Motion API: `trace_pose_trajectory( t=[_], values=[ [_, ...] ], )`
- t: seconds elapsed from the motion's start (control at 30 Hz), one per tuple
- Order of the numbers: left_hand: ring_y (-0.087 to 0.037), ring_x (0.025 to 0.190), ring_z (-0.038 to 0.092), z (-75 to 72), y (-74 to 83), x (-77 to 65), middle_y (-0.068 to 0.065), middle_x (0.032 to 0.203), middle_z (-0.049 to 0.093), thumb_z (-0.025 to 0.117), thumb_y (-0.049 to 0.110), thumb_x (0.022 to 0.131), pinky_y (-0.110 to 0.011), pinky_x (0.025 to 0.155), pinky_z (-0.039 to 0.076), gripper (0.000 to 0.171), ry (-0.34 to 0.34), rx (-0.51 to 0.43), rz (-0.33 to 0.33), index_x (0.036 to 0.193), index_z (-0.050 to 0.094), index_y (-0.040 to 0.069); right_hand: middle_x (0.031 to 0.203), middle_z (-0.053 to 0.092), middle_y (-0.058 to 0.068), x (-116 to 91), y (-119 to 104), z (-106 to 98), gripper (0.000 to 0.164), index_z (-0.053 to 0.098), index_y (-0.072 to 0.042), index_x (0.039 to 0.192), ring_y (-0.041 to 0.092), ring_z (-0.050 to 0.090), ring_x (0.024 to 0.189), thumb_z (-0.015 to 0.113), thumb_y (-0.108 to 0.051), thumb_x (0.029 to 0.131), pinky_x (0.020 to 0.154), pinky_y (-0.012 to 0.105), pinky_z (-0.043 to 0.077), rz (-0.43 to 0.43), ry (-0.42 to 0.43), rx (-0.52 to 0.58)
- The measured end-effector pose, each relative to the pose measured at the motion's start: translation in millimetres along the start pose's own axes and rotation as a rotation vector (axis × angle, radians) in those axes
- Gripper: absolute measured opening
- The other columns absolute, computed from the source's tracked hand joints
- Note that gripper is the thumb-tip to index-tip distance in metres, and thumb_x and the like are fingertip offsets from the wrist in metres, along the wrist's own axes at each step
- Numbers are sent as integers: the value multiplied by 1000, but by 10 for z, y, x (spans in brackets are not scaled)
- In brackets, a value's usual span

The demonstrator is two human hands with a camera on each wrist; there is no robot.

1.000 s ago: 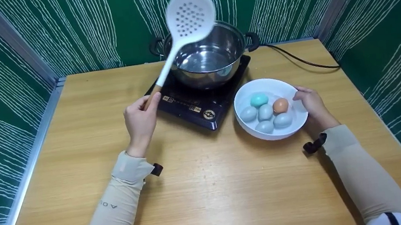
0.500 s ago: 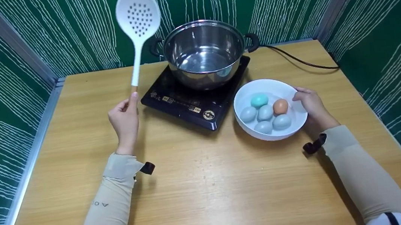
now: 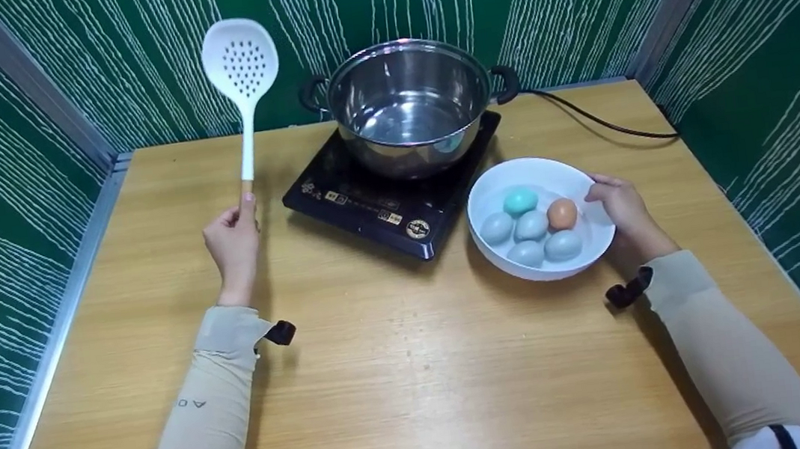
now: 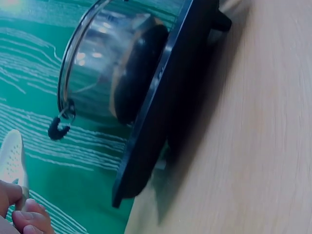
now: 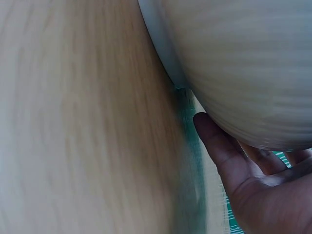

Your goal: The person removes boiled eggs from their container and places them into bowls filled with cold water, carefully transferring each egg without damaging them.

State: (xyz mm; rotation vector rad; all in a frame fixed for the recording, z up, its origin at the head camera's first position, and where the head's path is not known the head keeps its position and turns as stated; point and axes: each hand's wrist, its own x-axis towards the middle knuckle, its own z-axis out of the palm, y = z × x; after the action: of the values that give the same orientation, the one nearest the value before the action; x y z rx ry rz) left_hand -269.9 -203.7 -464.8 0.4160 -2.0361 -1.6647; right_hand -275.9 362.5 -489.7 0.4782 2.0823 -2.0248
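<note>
My left hand [image 3: 234,251] holds a white skimmer [image 3: 246,95] by its wooden handle, left of the pot, with the perforated head pointing up. The left wrist view shows fingers curled round the handle below the skimmer head [image 4: 11,156]. On the right, my right hand [image 3: 624,210] grips a white bowl [image 3: 579,175], thumb over the rim. Inside lie several pale blue eggs [image 3: 531,225], a turquoise egg [image 3: 520,201] and a brown egg [image 3: 562,213]. In the right wrist view, fingers [image 5: 222,151] reach under the bowl's outer wall [image 5: 253,78]; its base is out of sight.
A steel pot [image 3: 411,157] with two black handles stands on a black induction cooker [image 3: 369,217] at the back. A black cord [image 3: 607,124] runs right from behind it. Green walls with white streaks enclose the wooden table [image 3: 420,403] at the back and sides.
My left hand has moved left with the skimmer, which swung from in front of the pot to upright beside it, then sank slightly. The right hand and bowl have stayed almost still.
</note>
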Motion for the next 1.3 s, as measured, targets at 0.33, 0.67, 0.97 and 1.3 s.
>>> trace_pose_trajectory(
  t=[0.33,0.67,0.97,1.3],
  values=[
    [-8,64,52,-154,-160,131,10,65,61,67,29,109,-21,60,41,33,-42,63,-156,82,75,11,180,21,11,0,17,-2,71,26,-4,171,26,20,168,43,-5,102,134,37,23,-25,-9,-47],
    [-13,77,53,-266,-257,189,7,76,61,57,27,113,-23,69,42,38,-157,160,-328,111,72,-8,181,20,10,-15,0,-9,71,25,-7,172,26,19,169,44,-6,103,134,36,23,-1,-15,-35],
    [-5,55,46,-310,-378,201,-2,84,62,52,21,114,-20,47,36,33,-216,84,-436,122,66,-8,181,20,9,-15,7,-8,71,26,-8,172,25,20,169,45,-6,104,133,35,25,7,-26,-8],
    [-4,48,48,-344,-441,168,1,73,65,49,21,115,-20,43,38,30,-260,69,-474,118,64,-5,178,25,17,9,20,-17,68,28,0,170,27,27,166,43,-6,103,130,28,31,-49,-16,-84]
  ],
)
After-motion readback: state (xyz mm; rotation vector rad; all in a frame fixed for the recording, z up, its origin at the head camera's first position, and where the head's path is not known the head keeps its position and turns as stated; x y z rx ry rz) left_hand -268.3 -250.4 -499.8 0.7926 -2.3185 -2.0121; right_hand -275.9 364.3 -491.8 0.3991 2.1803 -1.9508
